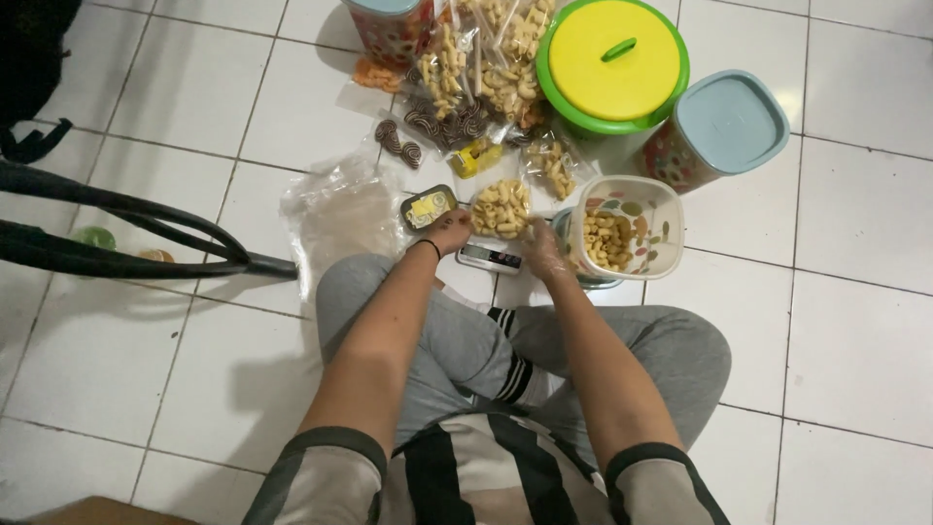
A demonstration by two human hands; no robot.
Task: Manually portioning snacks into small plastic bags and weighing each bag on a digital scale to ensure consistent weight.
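Your left hand (449,231) and right hand (540,251), the right in a thin plastic glove, both pinch the small clear bag of curled crackers (501,208) sitting on the little scale (489,258); it's light, floppy, slippery, contents brittle, so hold the film by its top edge.

Small clear bag of pale curled crackers (501,208), full, upright on scale (489,258) on white tiled floor (855,321), held between both hands.
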